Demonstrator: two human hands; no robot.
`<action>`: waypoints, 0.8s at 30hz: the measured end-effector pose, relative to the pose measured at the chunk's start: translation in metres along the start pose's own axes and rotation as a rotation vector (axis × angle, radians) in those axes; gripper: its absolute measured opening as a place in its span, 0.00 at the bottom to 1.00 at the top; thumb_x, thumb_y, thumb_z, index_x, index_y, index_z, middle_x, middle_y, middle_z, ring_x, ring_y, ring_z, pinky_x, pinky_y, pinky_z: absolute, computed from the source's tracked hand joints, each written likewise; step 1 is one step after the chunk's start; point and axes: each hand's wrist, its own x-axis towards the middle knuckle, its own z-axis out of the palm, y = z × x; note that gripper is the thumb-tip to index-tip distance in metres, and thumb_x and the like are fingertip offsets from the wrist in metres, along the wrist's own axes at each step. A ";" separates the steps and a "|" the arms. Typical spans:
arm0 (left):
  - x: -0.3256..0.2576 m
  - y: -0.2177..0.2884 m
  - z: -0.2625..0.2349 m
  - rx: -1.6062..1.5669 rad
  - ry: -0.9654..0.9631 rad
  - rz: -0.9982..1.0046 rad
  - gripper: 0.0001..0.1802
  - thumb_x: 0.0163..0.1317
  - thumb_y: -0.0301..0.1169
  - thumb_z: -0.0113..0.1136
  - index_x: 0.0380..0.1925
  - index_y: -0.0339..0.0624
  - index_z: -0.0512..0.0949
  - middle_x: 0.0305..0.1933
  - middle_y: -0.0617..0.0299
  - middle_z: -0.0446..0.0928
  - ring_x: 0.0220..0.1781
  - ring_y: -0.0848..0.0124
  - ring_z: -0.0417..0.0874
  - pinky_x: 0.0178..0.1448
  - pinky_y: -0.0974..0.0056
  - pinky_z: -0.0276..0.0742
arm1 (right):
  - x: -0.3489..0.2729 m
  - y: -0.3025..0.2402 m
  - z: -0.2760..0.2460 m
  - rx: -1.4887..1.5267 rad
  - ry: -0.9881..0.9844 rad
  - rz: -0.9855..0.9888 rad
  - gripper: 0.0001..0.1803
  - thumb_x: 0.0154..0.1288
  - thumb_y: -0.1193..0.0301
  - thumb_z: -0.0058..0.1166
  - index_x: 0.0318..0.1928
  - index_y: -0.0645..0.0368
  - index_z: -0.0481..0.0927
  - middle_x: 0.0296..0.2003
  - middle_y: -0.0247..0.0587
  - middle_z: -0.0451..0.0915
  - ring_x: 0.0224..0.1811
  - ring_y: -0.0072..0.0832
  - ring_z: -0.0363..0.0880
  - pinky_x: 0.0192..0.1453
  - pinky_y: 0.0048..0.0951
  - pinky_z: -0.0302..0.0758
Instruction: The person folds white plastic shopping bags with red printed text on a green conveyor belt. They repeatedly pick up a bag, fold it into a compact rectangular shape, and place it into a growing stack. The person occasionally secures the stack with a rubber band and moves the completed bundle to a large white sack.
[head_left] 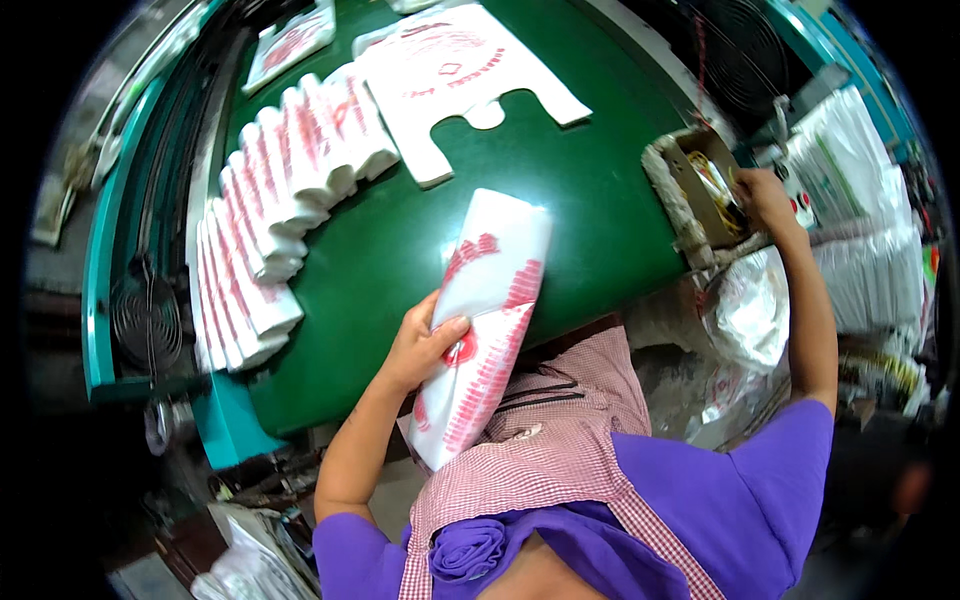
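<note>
My left hand grips a folded bundle of white plastic bags with red print, thumb on top. The bundle slants up from my apron over the front edge of the green table. At the right, my right hand is at the rim of a small open box that holds yellow bands, which look like rubber bands. Its fingers are curled together, and what they hold, if anything, is too small to make out.
A fanned row of folded printed bags lies along the table's left side. Flat T-shirt-shaped bags lie at the far side, with another stack to their left. Stacked white bags stand right of my right arm. Crumpled clear plastic hangs below the box.
</note>
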 end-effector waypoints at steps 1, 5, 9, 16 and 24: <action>0.001 0.001 0.001 -0.029 -0.018 0.027 0.29 0.61 0.33 0.60 0.60 0.31 0.66 0.53 0.57 0.75 0.52 0.73 0.75 0.58 0.67 0.70 | 0.000 -0.001 -0.008 -0.007 -0.004 0.027 0.09 0.53 0.69 0.59 0.27 0.64 0.79 0.29 0.56 0.77 0.36 0.53 0.76 0.40 0.45 0.73; 0.002 0.013 0.004 -0.157 -0.044 0.110 0.28 0.62 0.32 0.60 0.60 0.32 0.66 0.54 0.59 0.75 0.54 0.74 0.74 0.59 0.67 0.70 | 0.007 0.007 -0.013 -0.046 -0.047 0.044 0.11 0.54 0.68 0.61 0.26 0.65 0.80 0.26 0.57 0.77 0.31 0.52 0.77 0.36 0.45 0.73; 0.008 0.010 0.005 -0.277 -0.011 0.162 0.28 0.64 0.33 0.59 0.61 0.33 0.65 0.53 0.60 0.75 0.52 0.75 0.75 0.59 0.69 0.70 | 0.019 -0.027 -0.041 0.102 0.072 0.123 0.12 0.58 0.67 0.59 0.35 0.64 0.80 0.26 0.53 0.79 0.29 0.48 0.77 0.35 0.38 0.73; 0.028 0.025 0.012 -0.233 0.009 0.098 0.28 0.63 0.35 0.59 0.60 0.32 0.66 0.52 0.60 0.75 0.51 0.76 0.74 0.57 0.68 0.71 | 0.002 -0.004 0.013 -0.141 -0.388 0.007 0.13 0.56 0.67 0.57 0.40 0.61 0.79 0.33 0.55 0.79 0.38 0.50 0.78 0.43 0.46 0.73; 0.023 -0.004 -0.002 -0.371 0.068 0.124 0.26 0.61 0.32 0.62 0.55 0.30 0.68 0.51 0.55 0.76 0.50 0.71 0.78 0.56 0.65 0.73 | 0.020 -0.007 -0.034 0.482 -0.003 0.203 0.14 0.64 0.66 0.53 0.29 0.66 0.75 0.22 0.46 0.77 0.24 0.30 0.79 0.27 0.33 0.73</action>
